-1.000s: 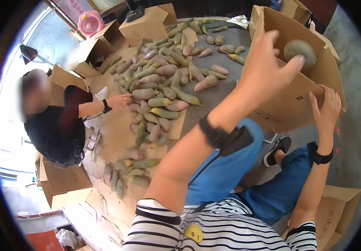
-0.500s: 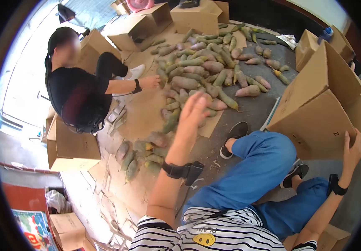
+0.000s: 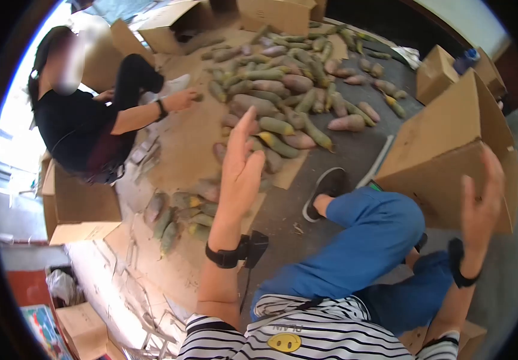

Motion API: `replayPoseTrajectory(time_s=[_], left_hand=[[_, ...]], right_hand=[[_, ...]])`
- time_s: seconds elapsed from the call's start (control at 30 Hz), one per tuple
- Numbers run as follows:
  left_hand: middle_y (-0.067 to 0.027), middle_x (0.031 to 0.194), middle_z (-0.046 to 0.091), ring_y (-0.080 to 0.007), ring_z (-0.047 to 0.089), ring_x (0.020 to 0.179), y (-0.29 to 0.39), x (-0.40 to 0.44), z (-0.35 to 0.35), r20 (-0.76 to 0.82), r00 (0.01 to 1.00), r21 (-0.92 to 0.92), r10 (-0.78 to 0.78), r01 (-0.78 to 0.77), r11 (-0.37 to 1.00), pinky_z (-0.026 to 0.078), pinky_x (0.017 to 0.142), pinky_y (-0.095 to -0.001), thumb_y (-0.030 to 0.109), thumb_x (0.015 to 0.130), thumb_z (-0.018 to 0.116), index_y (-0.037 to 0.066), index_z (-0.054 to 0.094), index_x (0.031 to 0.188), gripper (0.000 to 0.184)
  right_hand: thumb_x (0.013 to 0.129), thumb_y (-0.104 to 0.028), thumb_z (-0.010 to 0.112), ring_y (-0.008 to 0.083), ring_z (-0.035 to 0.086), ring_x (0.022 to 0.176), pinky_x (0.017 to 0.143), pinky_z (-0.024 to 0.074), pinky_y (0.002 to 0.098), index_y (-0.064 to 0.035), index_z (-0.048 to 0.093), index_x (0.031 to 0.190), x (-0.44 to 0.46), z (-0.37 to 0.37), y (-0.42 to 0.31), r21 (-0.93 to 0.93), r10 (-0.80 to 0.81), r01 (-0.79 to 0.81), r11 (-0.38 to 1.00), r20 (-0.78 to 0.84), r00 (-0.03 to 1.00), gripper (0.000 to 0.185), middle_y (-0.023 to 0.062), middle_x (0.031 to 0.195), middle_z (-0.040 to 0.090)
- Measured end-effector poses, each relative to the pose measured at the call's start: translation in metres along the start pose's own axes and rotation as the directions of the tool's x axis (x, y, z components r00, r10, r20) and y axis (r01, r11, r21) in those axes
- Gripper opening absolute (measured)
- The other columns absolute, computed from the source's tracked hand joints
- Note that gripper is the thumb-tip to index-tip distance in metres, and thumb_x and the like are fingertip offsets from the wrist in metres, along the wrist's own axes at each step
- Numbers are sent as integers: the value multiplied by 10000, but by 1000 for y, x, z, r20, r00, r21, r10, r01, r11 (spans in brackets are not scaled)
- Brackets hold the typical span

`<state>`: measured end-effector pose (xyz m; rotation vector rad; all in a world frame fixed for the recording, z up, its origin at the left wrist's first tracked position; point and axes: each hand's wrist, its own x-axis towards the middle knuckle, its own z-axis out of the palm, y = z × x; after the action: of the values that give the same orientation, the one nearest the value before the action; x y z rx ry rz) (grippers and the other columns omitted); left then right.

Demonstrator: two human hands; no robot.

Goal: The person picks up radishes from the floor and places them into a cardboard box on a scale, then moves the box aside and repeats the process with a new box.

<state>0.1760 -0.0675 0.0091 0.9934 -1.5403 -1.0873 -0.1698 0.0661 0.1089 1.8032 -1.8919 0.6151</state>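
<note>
My left hand (image 3: 242, 165) is raised over the near side of a big heap of long green and pinkish radishes (image 3: 265, 90). Its fingers stretch upward and hold nothing. On the right, my right hand (image 3: 482, 201) is slightly blurred, with thumb and fingers apart. It appears in front of an upright, open cardboard box (image 3: 430, 147), and I cannot tell whether it touches the box. A smaller group of radishes (image 3: 166, 231) lies on the cardboard left of my left forearm.
A person in black (image 3: 85, 120) crouches on the left, one hand (image 3: 182, 100) stretched toward the heap. Open boxes stand beside and behind them, including one at the left (image 3: 85, 201). Flattened cardboard (image 3: 133, 264) covers much of the floor. More boxes (image 3: 436, 72) stand at the back right.
My right hand has come off the box's edge and risen, fingers spread. My left hand has shifted left. The other person's hand has drawn back from the heap. The camera view has shifted slightly.
</note>
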Motion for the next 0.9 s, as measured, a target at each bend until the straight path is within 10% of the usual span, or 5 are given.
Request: replayPoseTrajectory(time_s=[0.27, 0.33, 0.47, 0.67, 0.9], left_hand=[[-147, 1358, 462, -237, 482, 1209, 48, 50, 59, 170, 921, 444, 351, -389, 807, 392, 1001, -354, -22, 825, 448, 31, 345, 1433, 619], [-250, 1312, 454, -399, 512, 1140, 43, 73, 67, 187, 841, 484, 507, -528, 698, 431, 946, -430, -9, 813, 491, 86, 387, 1409, 613], [-236, 1198, 545, -352, 586, 1017, 52, 91, 28, 117, 885, 549, 451, -436, 713, 470, 854, -421, 16, 825, 502, 109, 360, 1433, 631], [-145, 896, 641, -273, 599, 629, 48, 42, -35, -177, 967, 635, 185, -32, 772, 485, 630, -377, 56, 847, 527, 132, 283, 1473, 676], [-198, 816, 630, -352, 621, 749, -48, -83, -27, 392, 775, 836, -496, -75, 543, 495, 671, -426, 111, 832, 585, 141, 362, 1422, 631]], right_hand=[[830, -92, 600, 251, 649, 777, 645, 511, 355, -139, 449, 1377, 81, 74, -101, 426, -301, 239, 873, 84, 950, 569, 97, 967, 655], [838, -113, 595, 257, 650, 742, 623, 509, 371, -161, 434, 1388, 96, 88, -100, 414, -314, 250, 875, 94, 945, 575, 95, 907, 656], [890, -124, 580, 130, 402, 508, 512, 386, 302, -271, 447, 1406, 112, 76, -59, 332, -112, 82, 940, 73, 991, 553, 46, 566, 425], [882, -124, 576, 156, 467, 513, 529, 412, 331, -213, 503, 1358, 86, 32, -28, 161, 17, -42, 986, 156, 988, 490, 83, 602, 499], [790, -141, 640, 280, 617, 625, 568, 486, 398, -86, 614, 1068, -29, 64, -53, 49, -261, 320, 946, 702, 663, 285, 106, 708, 597]])
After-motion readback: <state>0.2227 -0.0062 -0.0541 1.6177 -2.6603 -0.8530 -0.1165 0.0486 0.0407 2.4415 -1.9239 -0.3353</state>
